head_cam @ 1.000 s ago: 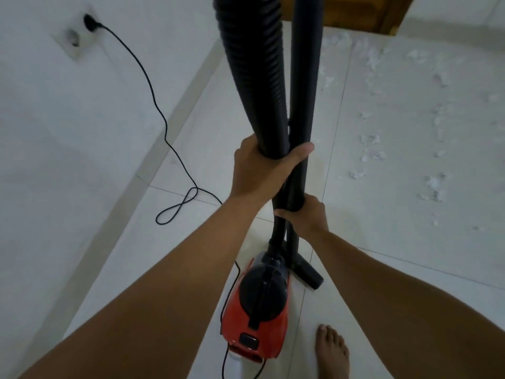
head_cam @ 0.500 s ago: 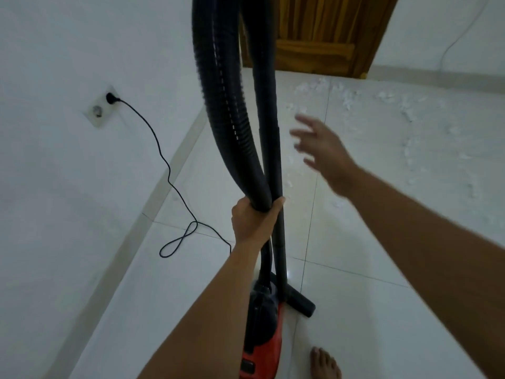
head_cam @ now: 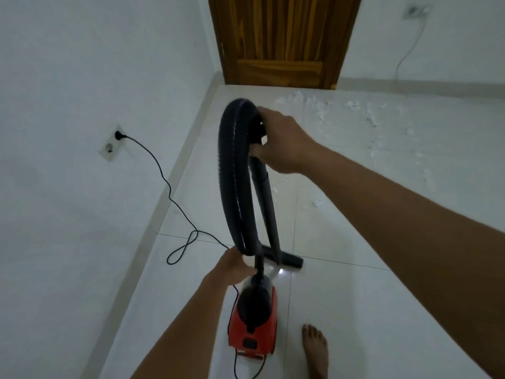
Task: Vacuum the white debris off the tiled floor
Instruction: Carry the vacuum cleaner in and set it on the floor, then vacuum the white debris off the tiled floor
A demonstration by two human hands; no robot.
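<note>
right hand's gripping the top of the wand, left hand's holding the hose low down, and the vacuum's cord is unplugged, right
No: the cord is plugged into the wall socket, as the head view shows. The rest stands: the right hand grips the top of the wand, and the left hand holds the hose low down.

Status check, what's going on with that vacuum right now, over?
Both busy: right hand grips wand top, left hand holds hose low. Black nozzle on the tile, white debris ahead by the door. Power cord trails left, off path.
</note>
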